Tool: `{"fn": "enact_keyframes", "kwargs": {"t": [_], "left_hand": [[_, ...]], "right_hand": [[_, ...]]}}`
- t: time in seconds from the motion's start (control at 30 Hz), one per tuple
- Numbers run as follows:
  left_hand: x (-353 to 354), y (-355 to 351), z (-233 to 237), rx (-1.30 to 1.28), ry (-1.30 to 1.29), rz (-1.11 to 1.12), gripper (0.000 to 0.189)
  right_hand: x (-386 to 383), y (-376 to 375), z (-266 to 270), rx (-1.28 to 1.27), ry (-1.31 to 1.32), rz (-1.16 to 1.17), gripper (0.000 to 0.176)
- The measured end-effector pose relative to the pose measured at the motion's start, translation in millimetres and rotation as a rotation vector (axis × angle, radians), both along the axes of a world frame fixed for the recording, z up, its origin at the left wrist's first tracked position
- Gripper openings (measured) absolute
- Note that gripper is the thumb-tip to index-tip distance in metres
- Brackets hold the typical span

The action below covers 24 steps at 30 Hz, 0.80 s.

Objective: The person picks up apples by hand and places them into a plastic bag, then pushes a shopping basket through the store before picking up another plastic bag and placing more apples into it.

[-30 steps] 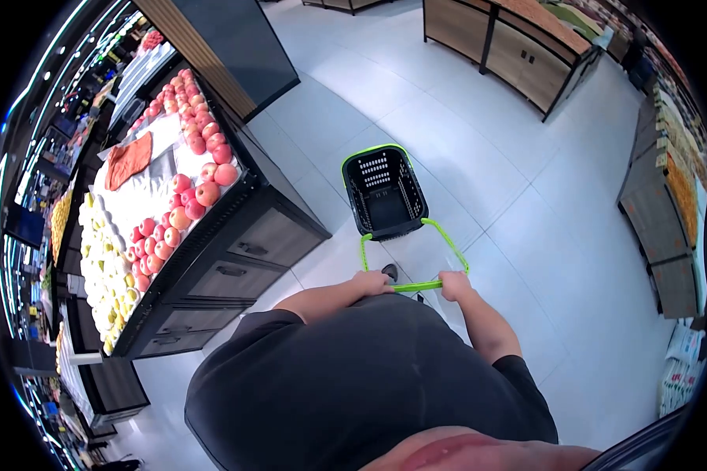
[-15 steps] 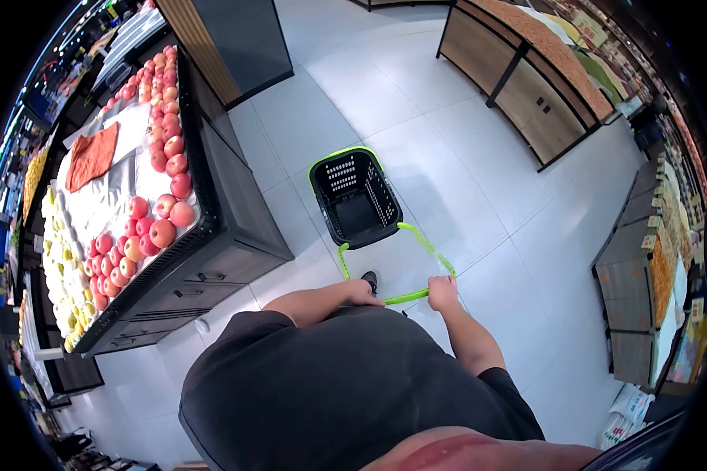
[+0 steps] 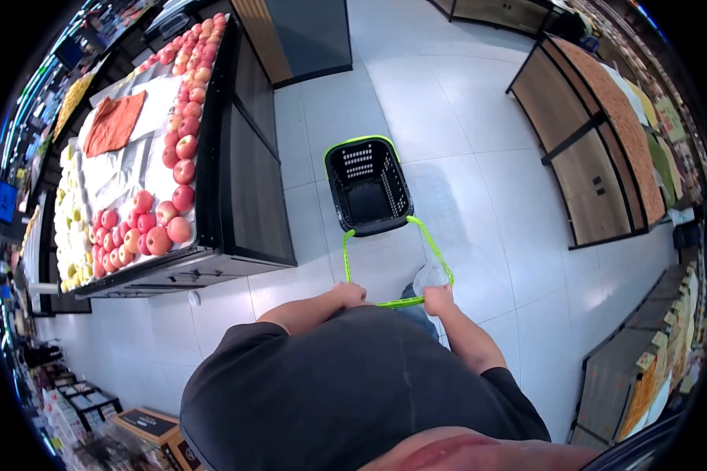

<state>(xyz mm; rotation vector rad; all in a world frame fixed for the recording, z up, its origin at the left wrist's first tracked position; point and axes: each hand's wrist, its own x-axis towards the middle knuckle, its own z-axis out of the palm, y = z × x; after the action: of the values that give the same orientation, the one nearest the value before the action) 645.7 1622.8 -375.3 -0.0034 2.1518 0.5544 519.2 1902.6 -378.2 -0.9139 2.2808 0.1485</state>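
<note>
A black shopping basket [image 3: 368, 187] with a bright green rim and a long green handle [image 3: 401, 302] stands on the floor in front of my body. Its inside shows nothing but black plastic. My left hand [image 3: 349, 295] is closed round the left end of the handle's crossbar. At the right corner of the handle my right hand [image 3: 438, 300] is wrapped round the bar. A clear plastic bag [image 3: 430, 276] hangs beside my right hand; whether the fingers hold it too, I cannot tell.
On the left is a dark-edged display stand [image 3: 251, 177] with red apples [image 3: 159, 240], pale yellow fruit [image 3: 71, 228] and an orange cloth [image 3: 115, 124]. Wooden bins [image 3: 593, 173] stand at the right, with a grey crate stand [image 3: 617, 385] below. A cardboard box [image 3: 145, 424] is at the lower left.
The view has turned, so the wooden bins now appear lower and farther right. The basket shows slightly right of before, still held by its handle. The clear bag is more visible.
</note>
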Motion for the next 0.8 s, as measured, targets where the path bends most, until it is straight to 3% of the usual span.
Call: {"fn": "enact_keyframes", "kwargs": {"t": [0.23,0.3,0.43,0.5,0.6,0.8], "left_hand": [[-111.7,7.6,56.6,-0.298,0.007,0.139,0.069],[-152.1,12.0,74.3,-0.346,-0.088,0.048,0.061],[-183.2,21.3,56.0,-0.340,0.048,0.165,0.049],[-204.0,24.3,47.7,-0.301,0.120,0.370,0.039],[-228.0,8.7,68.0,-0.337,0.098,0.416,0.038],[-287.1,-43.5,36.9,-0.261,0.135,0.460,0.038]], "right_hand": [[-135.6,-40.1,6.9,-0.175,0.015,0.156,0.023],[-181.3,-57.4,15.9,-0.118,-0.082,0.229,0.024],[-242.8,-76.1,26.9,-0.013,-0.155,0.379,0.027],[-273.2,-92.2,33.5,0.018,-0.138,0.350,0.032],[-301.3,-111.6,15.1,-0.002,-0.155,0.362,0.034],[-374.6,-162.2,14.7,0.076,-0.190,0.370,0.033]]}}
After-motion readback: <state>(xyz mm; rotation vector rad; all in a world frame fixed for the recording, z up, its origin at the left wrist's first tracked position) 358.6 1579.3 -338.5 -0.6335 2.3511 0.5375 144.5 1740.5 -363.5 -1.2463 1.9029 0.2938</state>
